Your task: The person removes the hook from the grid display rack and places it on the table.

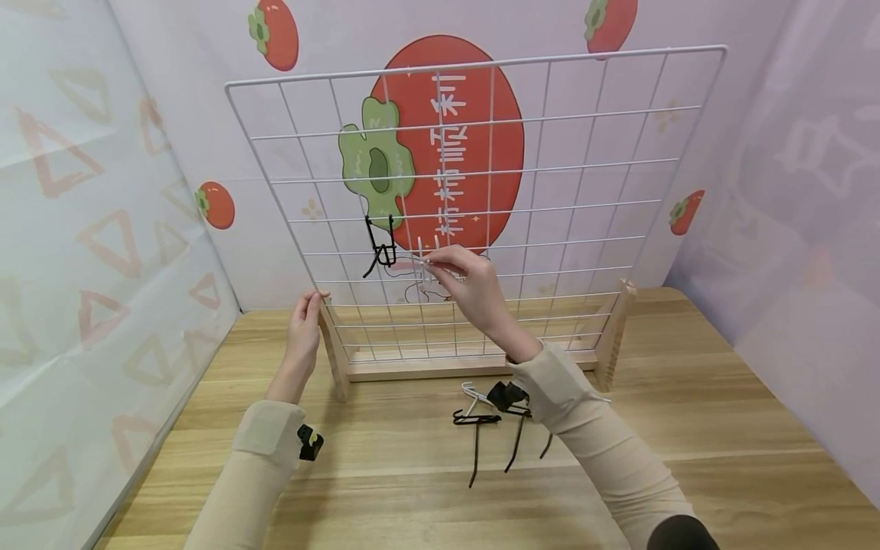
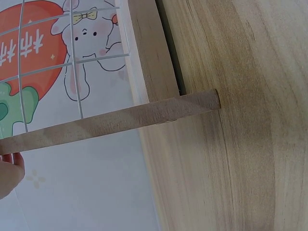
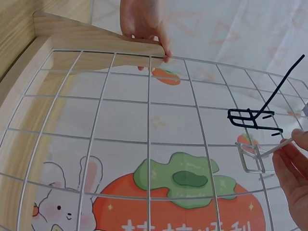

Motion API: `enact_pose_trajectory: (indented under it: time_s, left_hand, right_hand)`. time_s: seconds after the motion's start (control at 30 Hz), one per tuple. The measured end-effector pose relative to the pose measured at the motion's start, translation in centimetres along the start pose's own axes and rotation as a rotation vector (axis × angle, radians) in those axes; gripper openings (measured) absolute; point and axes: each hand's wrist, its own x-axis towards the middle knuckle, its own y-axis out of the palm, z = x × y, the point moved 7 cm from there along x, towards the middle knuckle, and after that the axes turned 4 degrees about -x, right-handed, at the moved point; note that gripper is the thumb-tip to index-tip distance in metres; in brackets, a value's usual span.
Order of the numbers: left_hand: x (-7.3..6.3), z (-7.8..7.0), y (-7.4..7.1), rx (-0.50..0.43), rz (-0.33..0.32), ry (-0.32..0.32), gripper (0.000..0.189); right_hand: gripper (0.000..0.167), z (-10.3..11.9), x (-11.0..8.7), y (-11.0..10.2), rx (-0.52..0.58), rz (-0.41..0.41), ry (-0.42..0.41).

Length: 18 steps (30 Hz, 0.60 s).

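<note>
A white wire grid [image 1: 474,66] leans upright in a wooden stand [image 1: 447,372]. My left hand [image 1: 304,332] grips the top of the stand's left side post [image 1: 334,347], fingers at its edge. With thumb and fingertips, my right hand [image 1: 474,290] pinches the prong of a white wire hook [image 3: 243,161]. That hook's frame lies against the grid wires, and its prong points toward me. Just left of it, a black wire hook [image 1: 393,241] hangs on the grid with its prong slanting down and out.
On the wooden table [image 1: 385,473] before the stand lie several loose black hooks [image 1: 477,451] and a white hook [image 1: 470,389], partly hidden by the right sleeve [image 1: 591,428]. A printed cloth wall [image 1: 124,191] rises at the left, another behind the grid.
</note>
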Motion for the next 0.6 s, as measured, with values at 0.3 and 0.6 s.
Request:
enact_pose_trajectory:
  time_s: [0.3, 0.6]
  left_hand:
    - [0.0, 0.0, -0.1, -0.002, -0.009, 0.002, 0.021]
    - [-0.1, -0.1, 0.0, -0.009, -0.012, 0.003, 0.02]
  right_hand:
    - [0.014, 0.5, -0.2, -0.3, 0.046, -0.018, -0.037]
    - [0.013, 1.2, -0.8, -0.6, 0.054, -0.019, -0.068]
